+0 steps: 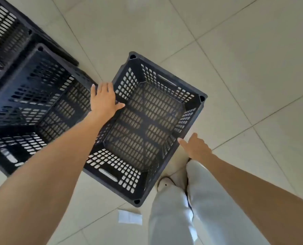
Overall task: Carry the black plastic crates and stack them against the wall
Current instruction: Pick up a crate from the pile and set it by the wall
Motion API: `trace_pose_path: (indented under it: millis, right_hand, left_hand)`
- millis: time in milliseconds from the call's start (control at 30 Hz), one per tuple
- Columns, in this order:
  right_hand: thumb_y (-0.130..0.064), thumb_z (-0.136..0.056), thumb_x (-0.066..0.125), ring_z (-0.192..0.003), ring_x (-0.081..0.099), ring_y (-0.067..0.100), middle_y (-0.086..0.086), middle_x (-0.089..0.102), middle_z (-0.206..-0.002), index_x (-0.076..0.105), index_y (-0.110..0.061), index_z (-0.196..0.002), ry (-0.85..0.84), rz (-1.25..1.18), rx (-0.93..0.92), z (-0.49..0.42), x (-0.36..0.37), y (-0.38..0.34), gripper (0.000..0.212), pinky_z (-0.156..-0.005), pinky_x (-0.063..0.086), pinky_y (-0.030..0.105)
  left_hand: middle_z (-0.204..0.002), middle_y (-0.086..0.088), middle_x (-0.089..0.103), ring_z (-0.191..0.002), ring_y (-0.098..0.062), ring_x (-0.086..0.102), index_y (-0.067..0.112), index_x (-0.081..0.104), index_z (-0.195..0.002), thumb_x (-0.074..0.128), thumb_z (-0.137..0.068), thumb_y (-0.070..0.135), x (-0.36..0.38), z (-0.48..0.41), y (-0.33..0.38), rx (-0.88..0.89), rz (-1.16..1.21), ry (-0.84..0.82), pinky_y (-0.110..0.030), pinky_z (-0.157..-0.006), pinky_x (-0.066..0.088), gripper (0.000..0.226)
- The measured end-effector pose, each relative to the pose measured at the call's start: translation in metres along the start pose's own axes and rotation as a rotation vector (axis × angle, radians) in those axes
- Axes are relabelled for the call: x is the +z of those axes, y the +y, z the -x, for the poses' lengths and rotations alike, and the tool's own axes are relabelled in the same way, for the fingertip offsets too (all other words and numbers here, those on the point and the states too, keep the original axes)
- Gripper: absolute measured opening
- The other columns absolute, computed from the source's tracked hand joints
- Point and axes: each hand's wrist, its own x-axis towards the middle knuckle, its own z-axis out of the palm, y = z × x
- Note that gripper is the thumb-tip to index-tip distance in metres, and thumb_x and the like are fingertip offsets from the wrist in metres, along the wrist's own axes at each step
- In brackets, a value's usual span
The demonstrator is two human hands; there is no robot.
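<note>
An empty black plastic crate (191,114) with slotted walls stands upright on the pale tiled floor in the middle of the view. My left hand (104,99) lies over its left long rim, fingers spread, not closed around the rim. Just beside the crate's right long rim is my right hand (196,147), fingers apart, thumb pointing at the rim and holding nothing. A second black crate (32,96) stands close to the left, touching or nearly touching the first. A third black crate (4,27) sits in the upper left corner.
My legs in light trousers (173,214) and a white shoe (165,183) stand right next to the crate's near right corner. A white scrap of paper (129,217) lies on the floor near the crate's nearest corner. Tiled floor (244,59) stretches to the right and top.
</note>
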Motion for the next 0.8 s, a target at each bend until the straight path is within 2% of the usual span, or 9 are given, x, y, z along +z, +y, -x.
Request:
trace_pose_path:
  millis: [133, 300, 433, 567, 667, 800]
  right_hand:
    - [-0.049, -0.098, 0.046, -0.112, 0.058, 0.036, 0.017, 0.057, -0.126, 0.038, -0.003, -0.133, -0.011, -0.130, -0.089, -0.007, 0.021, -0.004, 0.059, -0.088, 0.047, 0.042]
    - [-0.045, -0.099, 0.048, -0.118, 0.056, 0.036, 0.019, 0.053, -0.133, 0.034, 0.000, -0.138, -0.046, -0.315, -0.073, -0.008, 0.030, -0.006, 0.061, -0.097, 0.047, 0.046]
    - [-0.039, -0.101, 0.046, -0.121, 0.055, 0.038, 0.021, 0.049, -0.138, 0.024, 0.003, -0.144, -0.093, -0.378, -0.009, 0.007, 0.023, 0.004, 0.064, -0.101, 0.045, 0.047]
    - [-0.034, -0.103, 0.043, -0.120, 0.054, 0.039, 0.023, 0.049, -0.137, 0.019, 0.002, -0.145, -0.058, -0.416, 0.078, 0.047, 0.008, 0.020, 0.060, -0.098, 0.046, 0.045]
    - [-0.037, -0.102, 0.044, -0.113, 0.058, 0.038, 0.022, 0.054, -0.131, 0.021, 0.000, -0.146, 0.014, -0.450, 0.141, 0.085, -0.019, 0.034, 0.062, -0.090, 0.049, 0.043]
    - [-0.043, -0.100, 0.044, -0.117, 0.057, 0.042, 0.023, 0.054, -0.133, 0.018, -0.001, -0.149, 0.097, -0.493, 0.194, 0.135, -0.078, 0.046, 0.070, -0.099, 0.047, 0.051]
  left_hand:
    - [-0.150, -0.021, 0.039, -0.148, -0.036, 0.018, -0.002, 0.018, -0.151, 0.051, -0.083, 0.071, 0.014, -0.017, -0.005, -0.113, -0.149, -0.215, -0.057, -0.119, -0.004, 0.106]
    - [-0.136, -0.026, 0.048, -0.135, -0.039, 0.039, -0.006, 0.034, -0.140, 0.051, -0.075, 0.079, 0.023, -0.027, -0.003, -0.190, -0.006, -0.205, -0.060, -0.117, -0.005, 0.108]
    - [-0.138, -0.026, 0.047, -0.135, -0.041, 0.038, -0.004, 0.033, -0.141, 0.059, -0.071, 0.078, 0.007, -0.019, 0.009, -0.170, 0.102, -0.258, -0.059, -0.117, 0.007, 0.111]
    - [-0.143, -0.024, 0.042, -0.137, -0.041, 0.035, 0.003, 0.030, -0.144, 0.070, -0.070, 0.068, -0.029, 0.007, 0.025, -0.113, 0.211, -0.279, -0.058, -0.118, 0.016, 0.106]
    - [-0.141, -0.024, 0.041, -0.131, -0.041, 0.043, 0.005, 0.029, -0.145, 0.074, -0.073, 0.059, -0.071, 0.032, 0.043, -0.037, 0.314, -0.254, -0.055, -0.110, 0.035, 0.100]
    - [-0.138, -0.022, 0.040, -0.123, -0.041, 0.049, 0.006, 0.029, -0.144, 0.069, -0.079, 0.059, -0.152, 0.051, 0.079, 0.024, 0.357, -0.228, -0.049, -0.099, 0.044, 0.093]
